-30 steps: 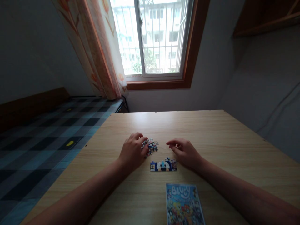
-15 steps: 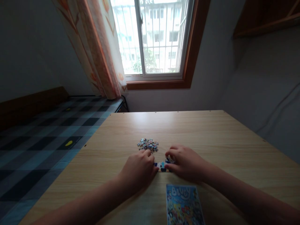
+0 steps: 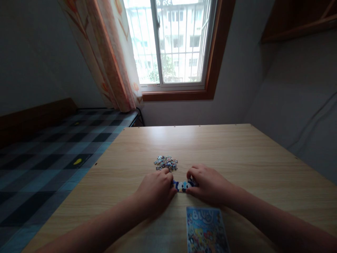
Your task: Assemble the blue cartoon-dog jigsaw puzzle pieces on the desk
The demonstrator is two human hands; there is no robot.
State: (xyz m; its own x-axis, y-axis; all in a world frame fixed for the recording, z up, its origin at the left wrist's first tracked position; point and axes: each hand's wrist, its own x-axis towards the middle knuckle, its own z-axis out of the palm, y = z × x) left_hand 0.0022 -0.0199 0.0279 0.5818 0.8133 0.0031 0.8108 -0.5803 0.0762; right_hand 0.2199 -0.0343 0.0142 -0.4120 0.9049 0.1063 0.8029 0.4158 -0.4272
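A partly joined jigsaw puzzle (image 3: 182, 186), with a blue and white cartoon face on it, lies on the table between my hands. My left hand (image 3: 157, 189) is closed on its left end, the thumb near the front edge and the fingers behind. From the other side my right hand (image 3: 207, 183) grips the right end between thumb and curled fingers. Both ends of the puzzle are hidden under the fingers. Just beyond my left hand is a heap of loose puzzle pieces (image 3: 165, 163).
A box with "Bluey" lettering (image 3: 206, 228) lies on the wooden table (image 3: 210, 140) at the near edge of view. To the left stands a bed with a checked cover (image 3: 65, 151). A window (image 3: 181, 45) and a curtain (image 3: 110, 52) are behind the table.
My left hand has come from the loose pieces toward me to the puzzle's left end. My right hand has moved slightly nearer and closed on the right end. Over the last half second both barely moved.
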